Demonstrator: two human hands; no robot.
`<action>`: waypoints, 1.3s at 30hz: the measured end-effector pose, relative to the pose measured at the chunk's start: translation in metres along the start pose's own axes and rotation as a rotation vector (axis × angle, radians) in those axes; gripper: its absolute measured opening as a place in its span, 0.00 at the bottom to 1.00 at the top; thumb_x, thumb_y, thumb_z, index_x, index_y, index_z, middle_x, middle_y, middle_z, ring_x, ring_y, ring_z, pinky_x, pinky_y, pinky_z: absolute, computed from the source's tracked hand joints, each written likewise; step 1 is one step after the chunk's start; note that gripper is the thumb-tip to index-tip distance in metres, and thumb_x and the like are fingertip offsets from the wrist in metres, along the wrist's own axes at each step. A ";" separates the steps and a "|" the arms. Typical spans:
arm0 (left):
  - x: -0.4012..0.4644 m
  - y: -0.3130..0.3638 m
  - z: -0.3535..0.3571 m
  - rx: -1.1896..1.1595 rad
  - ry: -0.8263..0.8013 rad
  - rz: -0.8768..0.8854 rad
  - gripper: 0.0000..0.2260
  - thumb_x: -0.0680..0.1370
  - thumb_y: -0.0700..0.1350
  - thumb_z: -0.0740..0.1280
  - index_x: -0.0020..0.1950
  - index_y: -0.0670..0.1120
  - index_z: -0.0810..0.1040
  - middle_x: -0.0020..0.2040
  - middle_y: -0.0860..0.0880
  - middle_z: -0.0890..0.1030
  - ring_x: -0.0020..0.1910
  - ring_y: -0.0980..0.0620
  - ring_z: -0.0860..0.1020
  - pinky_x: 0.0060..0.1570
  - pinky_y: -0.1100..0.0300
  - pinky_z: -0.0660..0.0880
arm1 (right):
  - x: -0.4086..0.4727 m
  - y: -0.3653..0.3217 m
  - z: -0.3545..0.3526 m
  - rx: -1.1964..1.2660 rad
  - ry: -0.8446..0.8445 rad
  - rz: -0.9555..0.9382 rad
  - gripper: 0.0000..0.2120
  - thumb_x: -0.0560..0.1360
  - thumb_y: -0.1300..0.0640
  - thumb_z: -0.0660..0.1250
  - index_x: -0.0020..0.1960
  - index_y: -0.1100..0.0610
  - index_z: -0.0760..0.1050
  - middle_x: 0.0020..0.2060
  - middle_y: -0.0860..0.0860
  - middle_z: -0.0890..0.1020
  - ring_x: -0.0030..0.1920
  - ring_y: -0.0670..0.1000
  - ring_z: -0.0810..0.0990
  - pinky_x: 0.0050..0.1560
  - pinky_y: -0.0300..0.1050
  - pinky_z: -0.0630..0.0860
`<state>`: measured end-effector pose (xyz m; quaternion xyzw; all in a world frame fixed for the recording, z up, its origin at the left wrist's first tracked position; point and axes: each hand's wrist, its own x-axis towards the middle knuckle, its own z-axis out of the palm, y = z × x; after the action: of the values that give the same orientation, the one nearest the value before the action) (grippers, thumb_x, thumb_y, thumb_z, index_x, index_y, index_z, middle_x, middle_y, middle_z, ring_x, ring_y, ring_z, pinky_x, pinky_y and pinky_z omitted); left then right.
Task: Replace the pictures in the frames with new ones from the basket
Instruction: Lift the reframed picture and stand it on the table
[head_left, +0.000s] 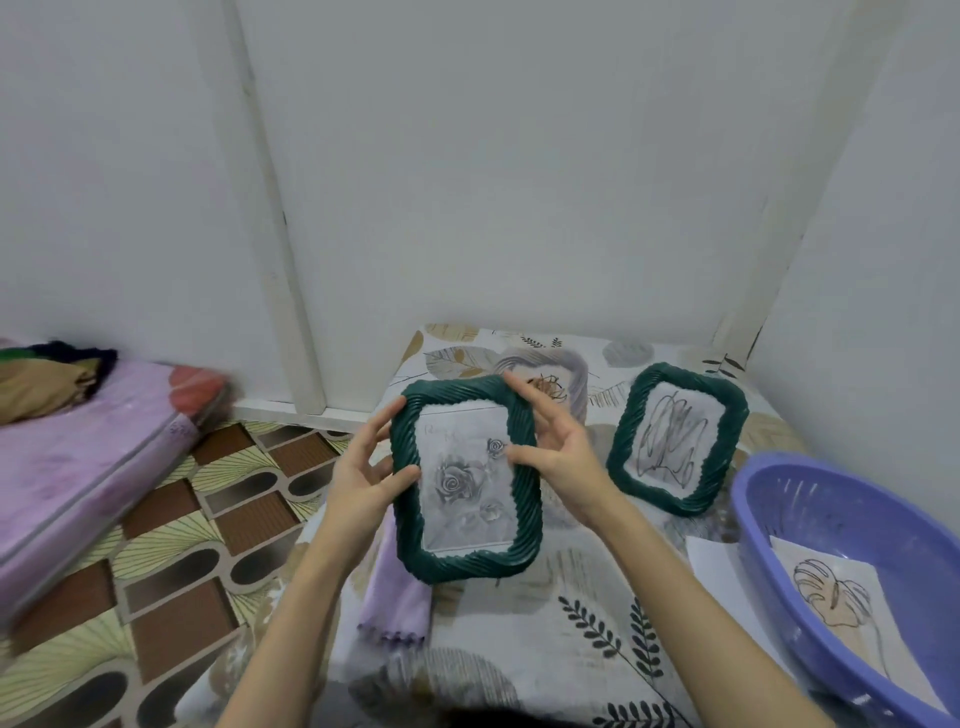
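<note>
A dark green picture frame (524, 525) with a grey rose picture (460, 483) is held upright over the leaf-patterned table, front towards me. My left hand (363, 467) grips its left edge. My right hand (561, 452) holds its right edge, thumb on the glass. A second green frame (724, 457) with a black scribble drawing stands behind to the right. The purple basket (789, 509) at right holds a leaf drawing (836, 597).
A lilac cloth (395, 603) hangs at the table's left edge beneath the held frame. A white sheet (714, 566) lies beside the basket. A pink mattress (88, 467) with folded clothes sits on the patterned floor at left. White walls close in behind and right.
</note>
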<state>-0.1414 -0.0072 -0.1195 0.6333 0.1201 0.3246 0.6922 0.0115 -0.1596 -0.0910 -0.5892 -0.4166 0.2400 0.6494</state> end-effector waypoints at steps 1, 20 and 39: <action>0.009 -0.002 -0.006 -0.002 0.015 0.009 0.31 0.68 0.34 0.71 0.66 0.55 0.71 0.65 0.46 0.73 0.56 0.45 0.79 0.53 0.50 0.78 | 0.015 0.002 0.002 0.016 -0.016 0.009 0.36 0.68 0.74 0.66 0.66 0.41 0.70 0.69 0.48 0.70 0.63 0.46 0.72 0.64 0.50 0.72; 0.120 -0.057 -0.076 -0.007 0.220 -0.042 0.29 0.71 0.29 0.66 0.62 0.60 0.74 0.65 0.45 0.75 0.60 0.44 0.77 0.56 0.40 0.75 | 0.169 0.090 0.043 0.103 0.061 0.010 0.35 0.66 0.80 0.58 0.62 0.47 0.74 0.62 0.45 0.76 0.66 0.47 0.72 0.65 0.58 0.71; 0.102 -0.067 -0.040 0.037 0.249 0.093 0.28 0.73 0.27 0.64 0.64 0.57 0.70 0.66 0.55 0.72 0.58 0.59 0.78 0.48 0.65 0.78 | 0.163 0.102 0.044 -0.043 0.172 -0.034 0.38 0.65 0.77 0.57 0.60 0.39 0.73 0.63 0.44 0.75 0.67 0.46 0.70 0.67 0.54 0.69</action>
<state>-0.0671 0.0874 -0.1652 0.6057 0.1817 0.4304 0.6441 0.0807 0.0155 -0.1494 -0.6144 -0.3743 0.1683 0.6739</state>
